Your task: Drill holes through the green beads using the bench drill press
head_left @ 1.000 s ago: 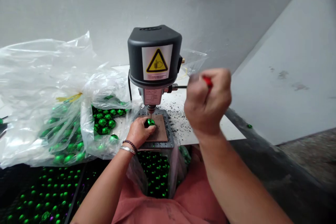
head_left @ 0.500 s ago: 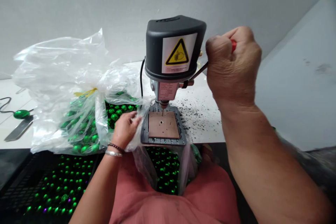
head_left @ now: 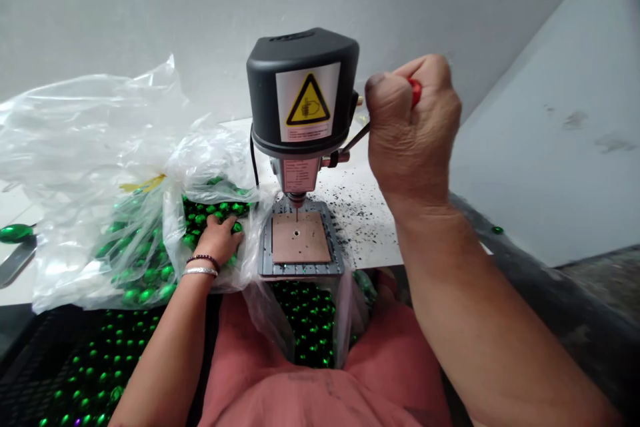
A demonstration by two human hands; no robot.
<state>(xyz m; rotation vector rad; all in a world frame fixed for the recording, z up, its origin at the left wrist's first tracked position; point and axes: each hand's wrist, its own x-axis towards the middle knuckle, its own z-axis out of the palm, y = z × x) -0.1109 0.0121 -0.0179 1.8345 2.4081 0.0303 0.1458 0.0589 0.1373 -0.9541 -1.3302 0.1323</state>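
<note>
My right hand (head_left: pixel 415 127) is closed around the red-knobbed lever (head_left: pixel 356 137) at the right of a black drill press (head_left: pixel 303 93). Below the drill bit lies a square brown board (head_left: pixel 300 247) with a small hole, on the grey metal base (head_left: pixel 336 240). My left hand (head_left: pixel 219 240), fingers apart, reaches into the opening of a clear plastic bag (head_left: pixel 173 220) and touches shiny green balls (head_left: pixel 200 208). Its fingertips are among the balls; I see none lifted.
Dark shavings (head_left: pixel 360 220) are scattered on the white table right of the base. A black crate (head_left: pixel 60 347) with green balls stands lower left. More green balls (head_left: pixel 307 323) lie in a bag between my legs. A blade-like metal piece (head_left: pixel 17 260) lies far left.
My left hand has moved left, away from the base, onto the green balls in the bag. My right hand still grips the lever. The whole view has shifted, with the drill press further left.
</note>
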